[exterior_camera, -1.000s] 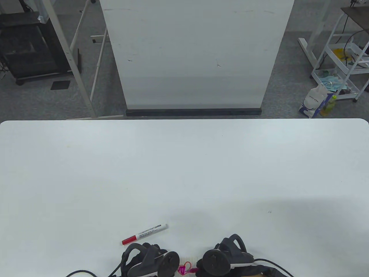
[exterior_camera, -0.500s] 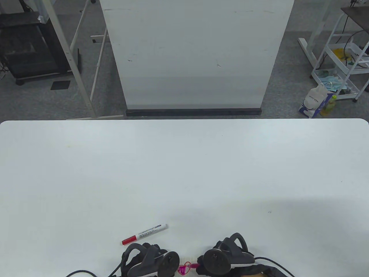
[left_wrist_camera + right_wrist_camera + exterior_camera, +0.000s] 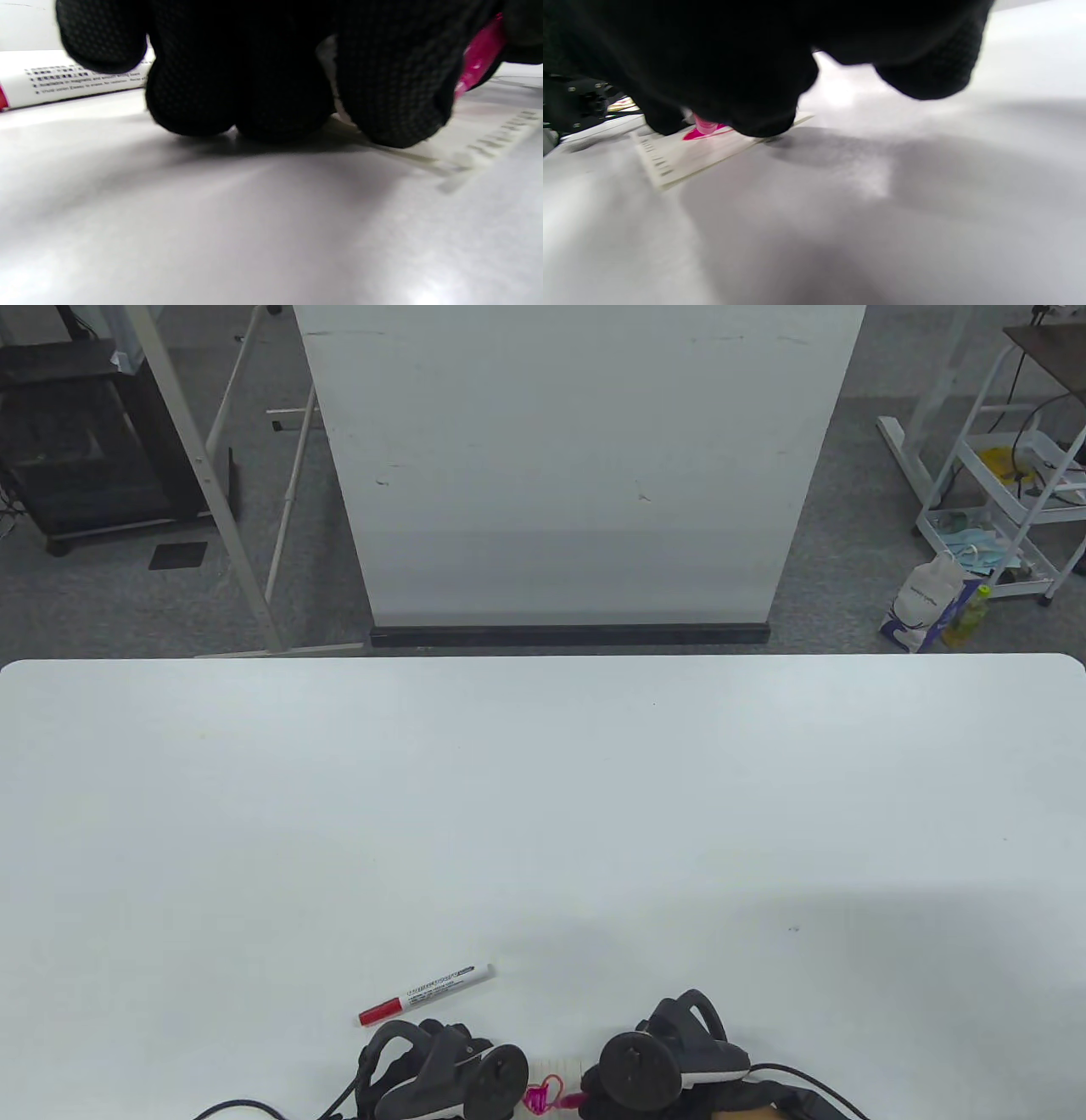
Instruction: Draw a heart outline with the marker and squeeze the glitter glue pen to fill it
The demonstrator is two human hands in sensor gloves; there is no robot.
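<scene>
At the table's near edge lies a small white card (image 3: 556, 1060) bearing a pink heart (image 3: 543, 1094). My right hand (image 3: 653, 1060) grips a pink glitter glue pen (image 3: 570, 1101); its tip (image 3: 704, 126) touches the card (image 3: 687, 156), where pink glue (image 3: 698, 134) shows. My left hand (image 3: 441, 1069) rests beside the heart, its fingertips (image 3: 382, 84) pressing down on the card's edge (image 3: 466, 140). The pen (image 3: 479, 59) shows just right of them. A white marker with a red cap (image 3: 424, 994) lies capped on the table beyond the left hand, untouched.
The white table (image 3: 543, 814) stretches far ahead of the hands. Cables (image 3: 806, 1082) trail from both trackers off the near edge. Beyond the table's far edge stand a white board (image 3: 577, 475) and a cart (image 3: 1010, 475).
My right hand has shifted very slightly with the pen over the heart. The left hand, the card and the marker have not moved.
</scene>
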